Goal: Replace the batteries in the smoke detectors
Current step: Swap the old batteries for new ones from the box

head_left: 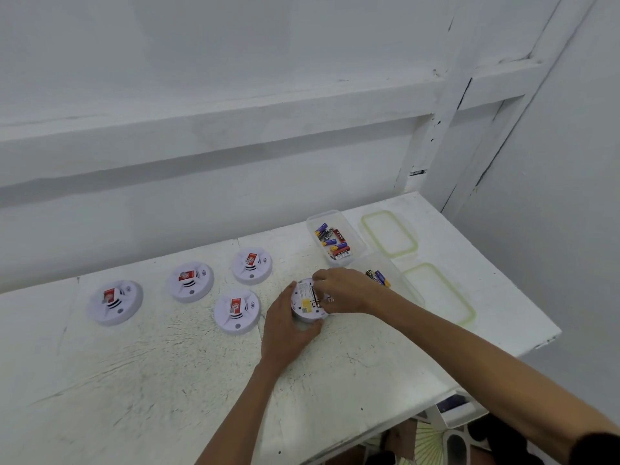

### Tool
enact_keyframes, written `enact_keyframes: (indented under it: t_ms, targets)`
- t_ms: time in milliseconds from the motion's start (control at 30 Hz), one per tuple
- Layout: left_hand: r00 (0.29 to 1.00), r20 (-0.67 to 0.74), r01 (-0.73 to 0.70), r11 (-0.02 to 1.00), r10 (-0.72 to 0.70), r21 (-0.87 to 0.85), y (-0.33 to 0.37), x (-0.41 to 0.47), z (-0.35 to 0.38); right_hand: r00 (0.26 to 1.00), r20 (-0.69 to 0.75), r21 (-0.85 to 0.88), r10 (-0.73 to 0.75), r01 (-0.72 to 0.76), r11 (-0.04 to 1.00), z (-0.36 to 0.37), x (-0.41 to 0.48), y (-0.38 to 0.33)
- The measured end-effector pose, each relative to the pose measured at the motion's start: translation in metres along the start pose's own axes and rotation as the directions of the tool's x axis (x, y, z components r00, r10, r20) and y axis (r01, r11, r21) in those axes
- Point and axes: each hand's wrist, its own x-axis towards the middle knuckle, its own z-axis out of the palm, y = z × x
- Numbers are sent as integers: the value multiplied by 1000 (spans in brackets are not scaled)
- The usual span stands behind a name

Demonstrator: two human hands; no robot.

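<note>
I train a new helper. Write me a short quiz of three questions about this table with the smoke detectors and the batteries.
1. True or false: the left hand grips the upturned detector.
2. How many face-up detectors lie untouched on the table?
3. The far container holds: A) batteries, B) screws, C) nothing.
Key: 1 true; 2 four; 3 A.

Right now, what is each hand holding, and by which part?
The left hand grips the upturned smoke detector by its near-left rim. The right hand rests over its battery bay; whether it pinches a battery cannot be told.
</note>
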Motion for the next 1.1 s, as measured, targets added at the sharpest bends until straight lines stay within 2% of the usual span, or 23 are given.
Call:
enact_keyframes:
  t_ms: [167, 300, 500, 767, 900, 1100]
  targets:
    - [998, 57, 2, 999, -3, 33, 27, -8, -12, 1000, 29, -23, -6, 7, 1000, -5, 3, -2]
    - [997, -46, -64, 998, 65, 7, 8, -1, -3, 998, 59, -55, -16, 20, 998, -4, 4, -7]
    - [996, -34, -86, 996, 86, 16, 12, -3, -4, 999, 47, -59, -13, 16, 998, 2, 2, -6]
    - [1000, -5, -20, 1000, 20, 17, 7, -2, -2, 997, 75, -91, -15, 22, 996, 12, 2, -7]
    - [1000, 7, 5, 999, -5, 32, 6, 0, 1, 998, 66, -64, -12, 16, 998, 14, -1, -6]
    - [1000, 20, -8, 1000, 8, 5, 2, -3, 2, 997, -40, -13, -65, 65, 998, 23, -9, -6]
